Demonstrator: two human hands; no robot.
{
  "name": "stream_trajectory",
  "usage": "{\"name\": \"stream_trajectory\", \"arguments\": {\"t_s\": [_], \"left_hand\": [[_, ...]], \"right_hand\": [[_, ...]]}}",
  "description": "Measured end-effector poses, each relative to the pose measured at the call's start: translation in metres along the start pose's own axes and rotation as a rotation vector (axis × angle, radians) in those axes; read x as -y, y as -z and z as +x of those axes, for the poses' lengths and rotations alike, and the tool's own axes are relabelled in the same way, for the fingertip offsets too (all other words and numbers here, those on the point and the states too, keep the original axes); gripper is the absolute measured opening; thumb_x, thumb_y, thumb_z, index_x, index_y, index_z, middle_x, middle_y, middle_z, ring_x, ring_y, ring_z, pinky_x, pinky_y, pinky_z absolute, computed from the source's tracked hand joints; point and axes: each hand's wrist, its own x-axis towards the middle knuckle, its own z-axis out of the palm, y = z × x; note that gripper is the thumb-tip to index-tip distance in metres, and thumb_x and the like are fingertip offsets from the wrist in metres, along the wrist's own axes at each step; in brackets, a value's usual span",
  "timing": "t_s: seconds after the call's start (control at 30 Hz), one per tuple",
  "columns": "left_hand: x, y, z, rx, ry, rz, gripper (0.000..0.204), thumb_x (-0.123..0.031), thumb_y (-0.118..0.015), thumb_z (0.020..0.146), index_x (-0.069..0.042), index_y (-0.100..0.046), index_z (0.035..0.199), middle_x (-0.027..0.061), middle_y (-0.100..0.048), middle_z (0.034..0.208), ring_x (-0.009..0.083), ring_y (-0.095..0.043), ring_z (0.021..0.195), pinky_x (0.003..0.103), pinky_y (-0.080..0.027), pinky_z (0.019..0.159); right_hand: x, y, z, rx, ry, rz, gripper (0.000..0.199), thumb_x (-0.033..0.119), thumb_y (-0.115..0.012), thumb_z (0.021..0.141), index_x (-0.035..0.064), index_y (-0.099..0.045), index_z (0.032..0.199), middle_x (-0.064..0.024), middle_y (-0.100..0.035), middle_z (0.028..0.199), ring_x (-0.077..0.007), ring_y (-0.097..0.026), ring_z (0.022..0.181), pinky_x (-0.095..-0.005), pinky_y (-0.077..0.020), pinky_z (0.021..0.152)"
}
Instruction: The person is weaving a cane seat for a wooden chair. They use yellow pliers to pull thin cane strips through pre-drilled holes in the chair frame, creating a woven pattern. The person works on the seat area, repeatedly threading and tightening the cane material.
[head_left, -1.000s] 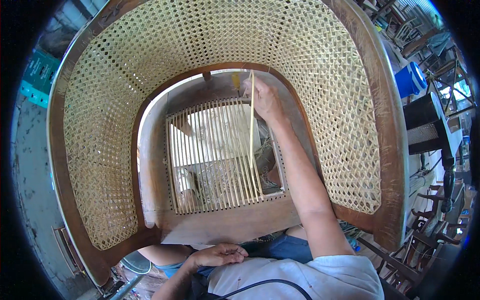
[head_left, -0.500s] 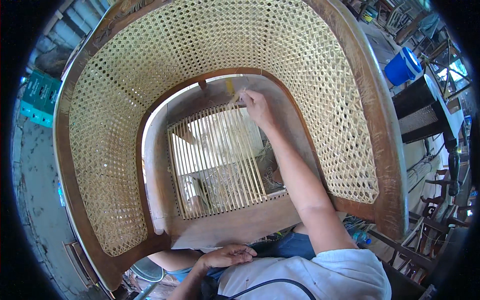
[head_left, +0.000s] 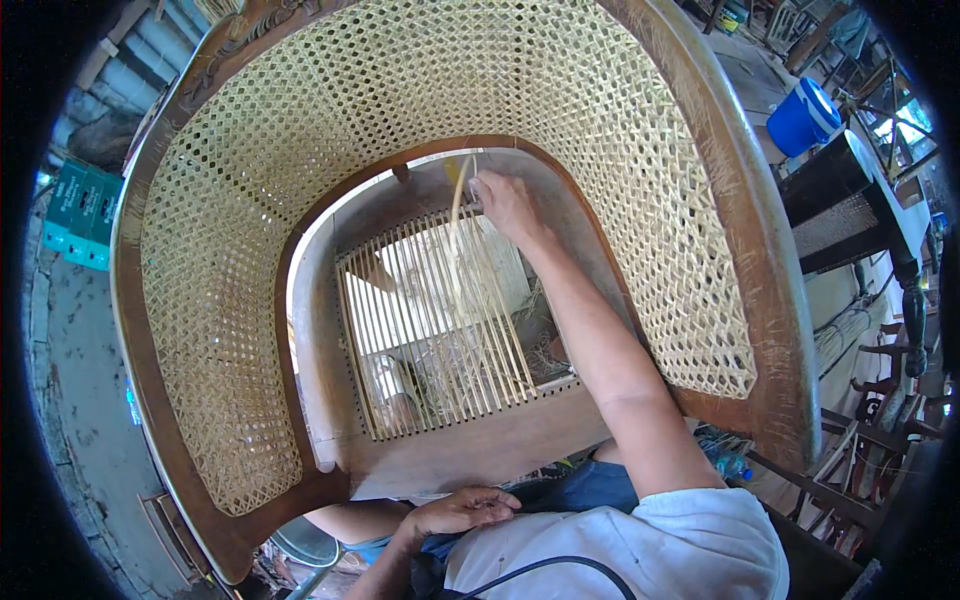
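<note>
A wooden armchair with a curved, woven cane back (head_left: 430, 90) stands right in front of me. Pale cane strands (head_left: 420, 330) run front to back across the opening in its wooden seat frame (head_left: 500, 418). My right hand (head_left: 508, 208) reaches over to the far rail of the seat. Its fingers are pinched together on a loose cane strand (head_left: 460, 190), which arcs up and down beside them. The fingertips are partly hidden. My left hand (head_left: 465, 510) lies by my lap near the front rail, fingers loosely extended, holding nothing visible.
Green crates (head_left: 82, 210) stand at far left. To the right are a blue bucket (head_left: 803, 118), a dark furniture piece (head_left: 840, 200) and wooden chair parts (head_left: 885, 380). Cane scraps show through the seat opening. A plastic bottle (head_left: 735, 467) lies beyond my right elbow.
My right hand has shifted slightly left and nearer the far rail, and the strand now stands out as a clear loop. The left hand stays in place.
</note>
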Motion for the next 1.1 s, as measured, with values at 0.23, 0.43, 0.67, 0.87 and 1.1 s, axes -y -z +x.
{"name": "stream_trajectory", "arguments": {"t_s": [0.23, 0.43, 0.67, 0.87, 1.1], "left_hand": [[-0.011, -0.005, -0.003, -0.038, -0.063, 0.038, 0.042, -0.033, -0.054, 0.096, -0.002, -0.054, 0.125, 0.0029, -0.062, 0.106, 0.0094, -0.054, 0.093, 0.025, -0.045, 0.084], [-0.007, -0.004, -0.003, -0.032, -0.038, 0.032, 0.044, -0.035, -0.054, 0.096, -0.002, -0.054, 0.125, 0.0046, -0.061, 0.11, 0.0112, -0.054, 0.101, 0.026, -0.043, 0.09], [-0.012, -0.002, -0.003, -0.01, -0.044, 0.075, 0.044, -0.035, -0.053, 0.097, -0.003, -0.054, 0.126, 0.0062, -0.06, 0.112, 0.0139, -0.054, 0.107, 0.029, -0.041, 0.096], [-0.018, -0.002, -0.002, 0.012, -0.037, 0.06, 0.043, -0.035, -0.051, 0.097, -0.003, -0.053, 0.126, 0.0064, -0.06, 0.112, 0.014, -0.053, 0.108, 0.029, -0.04, 0.097], [-0.021, -0.005, -0.004, -0.009, -0.076, 0.17, 0.042, -0.033, -0.051, 0.098, -0.002, -0.052, 0.127, 0.008, -0.059, 0.116, 0.015, -0.052, 0.111, 0.029, -0.039, 0.099]], "right_hand": [[-0.01, -0.01, 0.001, -0.024, 0.025, 0.035, 0.021, 0.024, -0.049, 0.096, 0.0049, -0.049, 0.103, -0.0243, -0.062, 0.073, -0.0448, -0.061, 0.073, -0.0514, -0.0451, 0.059], [-0.002, -0.011, 0.002, -0.017, 0.029, -0.013, 0.013, 0.016, -0.055, 0.09, 0.0028, -0.054, 0.091, -0.0227, -0.064, 0.086, -0.0425, -0.061, 0.085, -0.0502, -0.0462, 0.07], [-0.039, -0.029, -0.014, -0.113, 0.062, 0.021, 0.013, 0.007, -0.055, 0.084, -0.0017, -0.061, 0.093, -0.0177, -0.062, 0.088, -0.0344, -0.059, 0.08, -0.0451, -0.0462, 0.078], [-0.045, -0.064, -0.071, 0.116, -1.086, 0.992, 0.021, 0.018, -0.061, 0.086, 0.0057, -0.064, 0.102, -0.0065, -0.062, 0.082, -0.0209, -0.056, 0.065, -0.0362, -0.0459, 0.061], [-0.076, -0.116, -0.065, 0.035, -0.798, 0.64, 0.025, 0.033, -0.062, 0.086, 0.0127, -0.066, 0.101, -0.0028, -0.061, 0.073, -0.0172, -0.05, 0.053, -0.032, -0.0433, 0.051]]}}
